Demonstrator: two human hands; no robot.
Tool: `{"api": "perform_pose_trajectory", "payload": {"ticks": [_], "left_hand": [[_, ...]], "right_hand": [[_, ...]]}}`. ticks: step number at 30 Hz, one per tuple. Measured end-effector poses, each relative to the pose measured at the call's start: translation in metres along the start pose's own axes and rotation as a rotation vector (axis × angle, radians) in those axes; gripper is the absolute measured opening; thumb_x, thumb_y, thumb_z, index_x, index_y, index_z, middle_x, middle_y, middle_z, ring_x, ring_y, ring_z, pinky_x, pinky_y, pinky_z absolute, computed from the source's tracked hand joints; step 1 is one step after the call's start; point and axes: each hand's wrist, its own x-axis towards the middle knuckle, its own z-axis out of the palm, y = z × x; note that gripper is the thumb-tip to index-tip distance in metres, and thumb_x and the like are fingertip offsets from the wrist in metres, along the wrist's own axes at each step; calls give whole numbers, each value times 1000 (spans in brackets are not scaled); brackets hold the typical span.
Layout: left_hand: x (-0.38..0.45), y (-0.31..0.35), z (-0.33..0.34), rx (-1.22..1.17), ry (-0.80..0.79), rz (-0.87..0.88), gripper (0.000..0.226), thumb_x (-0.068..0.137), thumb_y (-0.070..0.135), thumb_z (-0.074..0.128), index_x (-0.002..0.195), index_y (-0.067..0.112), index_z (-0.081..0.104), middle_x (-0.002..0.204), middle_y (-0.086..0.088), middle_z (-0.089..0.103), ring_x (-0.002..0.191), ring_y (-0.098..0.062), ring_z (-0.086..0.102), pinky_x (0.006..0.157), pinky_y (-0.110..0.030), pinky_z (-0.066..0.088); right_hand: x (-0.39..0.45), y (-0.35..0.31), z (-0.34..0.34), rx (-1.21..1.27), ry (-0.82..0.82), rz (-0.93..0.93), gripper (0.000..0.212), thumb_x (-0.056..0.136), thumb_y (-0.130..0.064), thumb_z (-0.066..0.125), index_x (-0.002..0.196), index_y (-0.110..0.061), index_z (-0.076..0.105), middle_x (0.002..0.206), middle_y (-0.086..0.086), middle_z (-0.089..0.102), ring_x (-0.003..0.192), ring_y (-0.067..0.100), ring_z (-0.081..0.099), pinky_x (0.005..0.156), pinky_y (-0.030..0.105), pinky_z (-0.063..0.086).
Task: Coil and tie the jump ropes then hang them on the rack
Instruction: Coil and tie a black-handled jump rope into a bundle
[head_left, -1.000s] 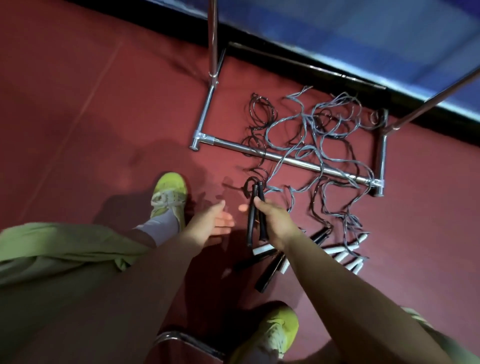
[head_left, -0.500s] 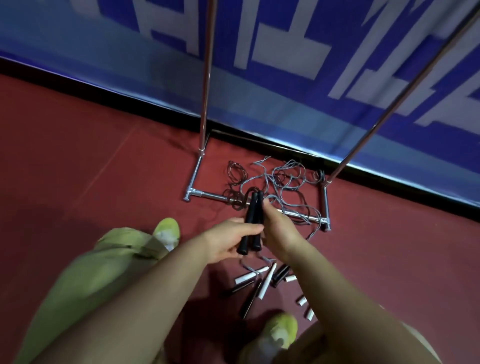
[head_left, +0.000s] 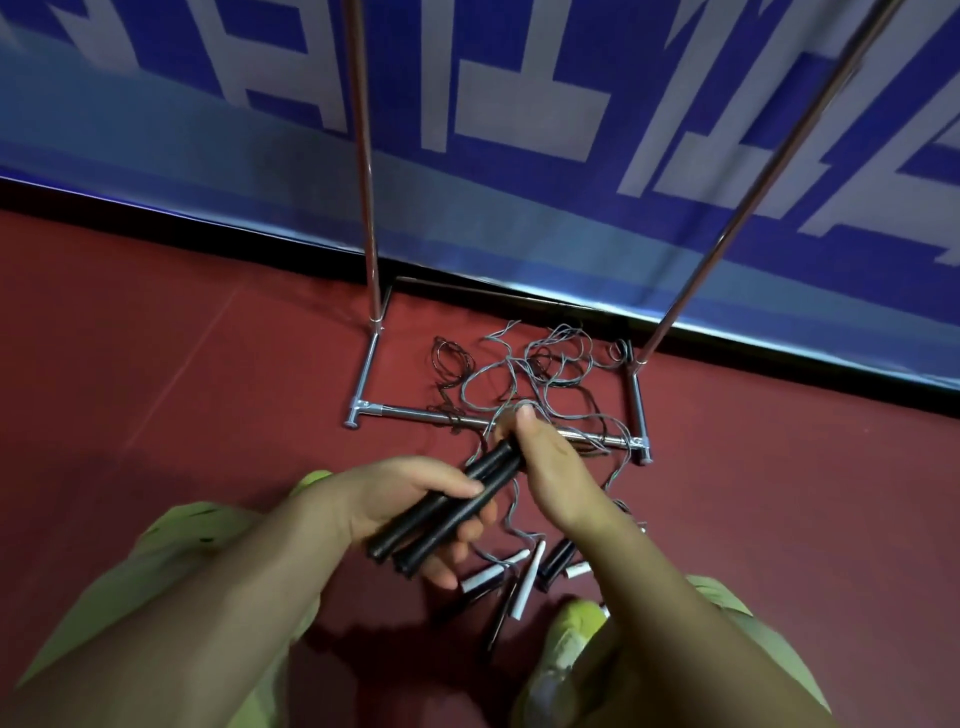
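Two black jump-rope handles (head_left: 447, 506) lie side by side, tilted up to the right, above the floor. My left hand (head_left: 410, 499) grips their lower half, thumb across the top. My right hand (head_left: 545, 462) pinches the upper ends where the thin cord leaves them. A tangle of grey and dark cords (head_left: 535, 374) lies on the red floor inside the rack's base. Several more handles, black and white (head_left: 519, 577), lie on the floor below my hands. The chrome rack (head_left: 369, 197) stands against the wall, its top out of view.
The rack's base bar (head_left: 415, 413) and second slanting upright (head_left: 753, 197) frame the cord pile. A blue and white banner (head_left: 519, 130) covers the wall behind. My green-trousered knees and a yellow-green shoe (head_left: 571, 634) are close below the handles.
A second ago my right hand alone held the handles low by the floor. They have been lifted, my left hand has taken hold of them, and the view has tilted up to the wall.
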Motion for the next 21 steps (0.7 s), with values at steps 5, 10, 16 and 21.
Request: {"api": "perform_pose_trajectory", "payload": {"ticks": [5, 10, 16, 21], "left_hand": [[9, 6, 2, 4, -10, 63, 12, 75, 22, 61, 76, 17, 50, 57, 6, 40, 44, -4, 37, 42, -18, 41], [5, 17, -11, -116, -30, 266, 23, 64, 22, 79, 67, 19, 57, 53, 7, 37, 39, 0, 32, 36, -13, 32], [-1, 37, -30, -315, 64, 483, 36, 48, 27, 92, 70, 15, 66, 49, 8, 39, 34, -1, 34, 32, -13, 32], [7, 41, -30, -418, 10, 610, 40, 57, 26, 88, 92, 13, 73, 49, 9, 41, 35, 0, 37, 33, -12, 34]], "right_hand": [[7, 1, 1, 124, -117, 6, 79, 71, -90, 17, 81, -21, 54, 64, -5, 47, 59, 11, 43, 56, 23, 36], [27, 20, -17, -25, -202, 148, 87, 71, -91, 11, 101, -29, 65, 111, -12, 65, 107, 2, 55, 102, 29, 36], [35, -7, 2, -37, -127, -117, 74, 80, -83, 10, 62, -18, 38, 54, -12, 34, 53, 7, 28, 55, 24, 25], [32, -21, 4, 101, -195, -49, 76, 72, -89, 14, 75, -26, 57, 53, -12, 39, 44, 1, 31, 47, 14, 27]]}}
